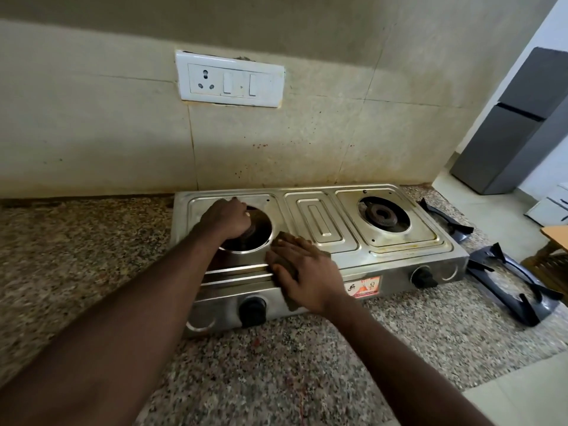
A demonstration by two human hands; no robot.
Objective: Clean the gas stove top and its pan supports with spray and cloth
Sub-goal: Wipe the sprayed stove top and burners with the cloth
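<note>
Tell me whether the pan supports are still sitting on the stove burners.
No. Both pan supports lie on the counter right of the stove, and the right burner is bare.

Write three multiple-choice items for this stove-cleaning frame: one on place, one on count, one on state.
1. Where do the two black pan supports lie?
A. On the burners
B. On the counter, right of the stove
C. Against the wall

2. How many black knobs show on the stove front?
A. One
B. Two
C. Four

3. What is the right hand doing?
A. Pressing a brown cloth on the stove top
B. Turning a knob
C. Holding a spray bottle

Answers: 1 B, both supports rest on the granite beside the stove. 2 B, one knob sits under each burner. 3 A, the cloth shows under the flat palm.
</note>
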